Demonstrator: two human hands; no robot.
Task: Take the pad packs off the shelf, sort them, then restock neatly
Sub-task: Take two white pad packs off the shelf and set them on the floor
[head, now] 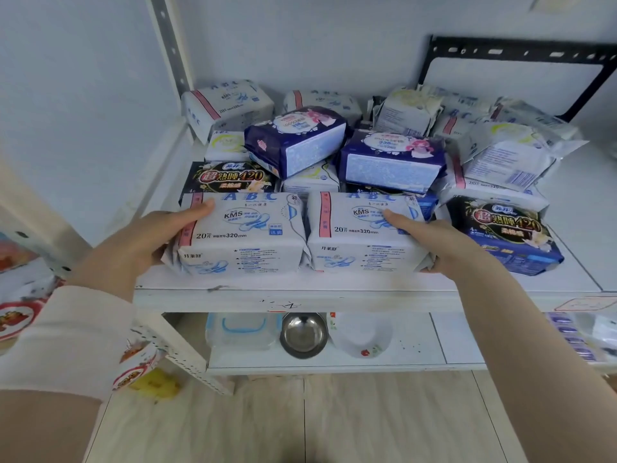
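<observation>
1. Hands worked at the shelf front: the left hand (157,240) gripped the left white ABC pack (243,235) at its outer end, thumb laid across the top and fingers curled round the side.
2. The right hand (434,243) held the right white ABC pack (360,235) the same way, by its right end.
3. Both packs lay flat and touching, side by side, at the front edge of the white shelf (300,300).
4. Behind them, two dark blue packs (293,142) sat tilted on top of the heap.
5. One black 420 pack (230,178) lay behind the left pack; another (504,232) lay just beside the right hand.
6. More white packs (227,101) were heaped along the back wall.
7. On the lower shelf stood a clear lidded container (240,329), a steel bowl (303,332) and a white bowl (364,334) in a row.
</observation>
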